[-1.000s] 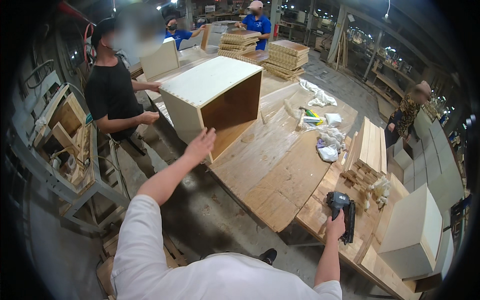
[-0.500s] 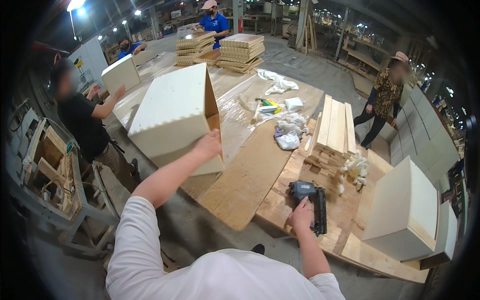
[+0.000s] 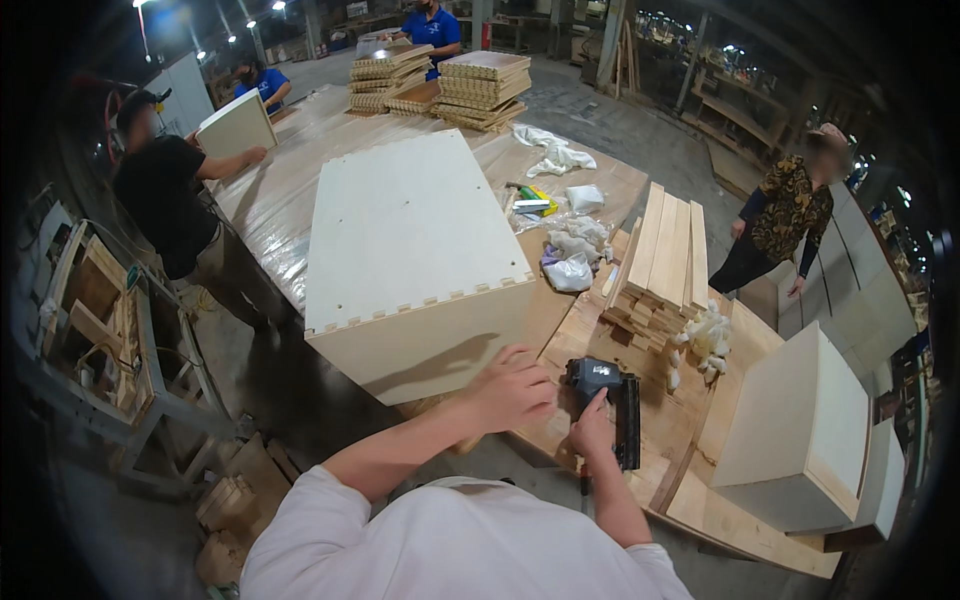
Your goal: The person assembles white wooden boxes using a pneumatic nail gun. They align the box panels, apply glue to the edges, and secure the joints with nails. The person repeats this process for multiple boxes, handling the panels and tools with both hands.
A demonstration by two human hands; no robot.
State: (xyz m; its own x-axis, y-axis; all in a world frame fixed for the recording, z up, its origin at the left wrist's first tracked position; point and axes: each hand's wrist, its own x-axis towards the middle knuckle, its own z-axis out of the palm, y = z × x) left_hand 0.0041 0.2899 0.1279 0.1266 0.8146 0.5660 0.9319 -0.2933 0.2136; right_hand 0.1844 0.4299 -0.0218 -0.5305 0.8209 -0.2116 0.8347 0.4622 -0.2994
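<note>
A large cream-coloured wooden box [image 3: 415, 235] rests on the table in front of me. Its upper panel has a toothed joint along the near edge and several small dark holes. My left hand [image 3: 508, 392] is beside the box's near right corner, fingers loosely bent, with nothing visible in them; its shadow falls on the near panel. My right hand [image 3: 593, 430] grips a black nail gun [image 3: 628, 415] by its handle, over the wooden bench top. The nail gun's head is close to my left fingertips.
Wood strips [image 3: 665, 255] are stacked beyond the nail gun, near crumpled white wrapping [image 3: 570, 270] and a green-handled tool [image 3: 530, 195]. Another cream box [image 3: 790, 420] stands at right. Toothed panels [image 3: 483, 90] are piled at the far end. Co-workers stand left, right and far.
The box has turned so its toothed edge and upper panel face me. My left hand has let go of its opening and come right, toward the nail gun. The left co-worker's box has shifted.
</note>
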